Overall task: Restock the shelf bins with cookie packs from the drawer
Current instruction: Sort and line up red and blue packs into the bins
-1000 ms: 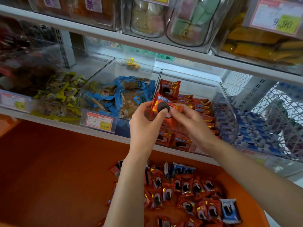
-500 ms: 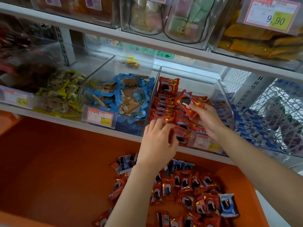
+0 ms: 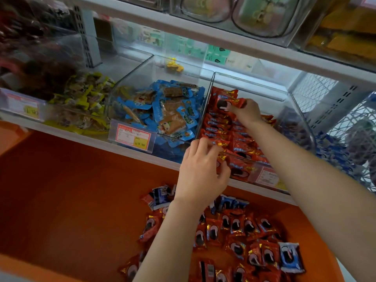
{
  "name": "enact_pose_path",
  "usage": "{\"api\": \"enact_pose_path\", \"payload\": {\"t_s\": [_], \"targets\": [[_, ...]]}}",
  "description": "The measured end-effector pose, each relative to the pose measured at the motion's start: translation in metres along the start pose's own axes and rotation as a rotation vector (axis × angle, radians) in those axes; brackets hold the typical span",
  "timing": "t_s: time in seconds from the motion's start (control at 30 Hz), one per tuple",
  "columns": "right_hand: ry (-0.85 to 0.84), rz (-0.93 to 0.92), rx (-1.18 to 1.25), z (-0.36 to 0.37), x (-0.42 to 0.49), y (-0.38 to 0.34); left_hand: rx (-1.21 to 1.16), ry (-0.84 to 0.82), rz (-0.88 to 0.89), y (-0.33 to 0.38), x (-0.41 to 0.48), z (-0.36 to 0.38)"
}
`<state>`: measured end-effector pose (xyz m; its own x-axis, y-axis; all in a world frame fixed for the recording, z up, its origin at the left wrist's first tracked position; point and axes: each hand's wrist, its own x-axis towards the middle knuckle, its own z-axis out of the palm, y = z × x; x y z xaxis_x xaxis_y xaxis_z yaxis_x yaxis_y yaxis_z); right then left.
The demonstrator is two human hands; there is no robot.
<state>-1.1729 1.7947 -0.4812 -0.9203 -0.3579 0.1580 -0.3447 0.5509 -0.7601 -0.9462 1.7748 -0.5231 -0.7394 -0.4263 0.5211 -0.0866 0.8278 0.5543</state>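
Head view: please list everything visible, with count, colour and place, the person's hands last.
red cookie packs: many, red, right clear bin.
held pack: one, red, at that bin's back.
drawer: one, orange, below the bins.
drawer packs: many red, few blue, loose in drawer.
blue snack packs: many, blue, middle clear bin.
yellow packs: many, yellow-green, left of the blue ones.
price tag: one, red-yellow, middle bin's front.
left hand: one, at right bin's front, fingers on packs, grip unclear.
right hand: one, pinches held pack.
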Motion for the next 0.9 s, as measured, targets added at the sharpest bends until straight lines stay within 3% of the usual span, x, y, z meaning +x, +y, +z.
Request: {"api": "enact_pose_path", "payload": {"t_s": [0.33,0.67,0.9], "targets": [[0.059,-0.025,-0.272,0.022,0.024,0.003,0.014,0.017,0.024,-0.004,-0.003,0.004],[0.091,-0.096,-0.381,0.021,0.02,0.008,0.008,0.039,0.029,-0.005,-0.004,0.006],[0.112,-0.331,-0.455,0.012,0.007,0.01,0.046,0.022,0.033,-0.003,-0.005,0.007]]}}
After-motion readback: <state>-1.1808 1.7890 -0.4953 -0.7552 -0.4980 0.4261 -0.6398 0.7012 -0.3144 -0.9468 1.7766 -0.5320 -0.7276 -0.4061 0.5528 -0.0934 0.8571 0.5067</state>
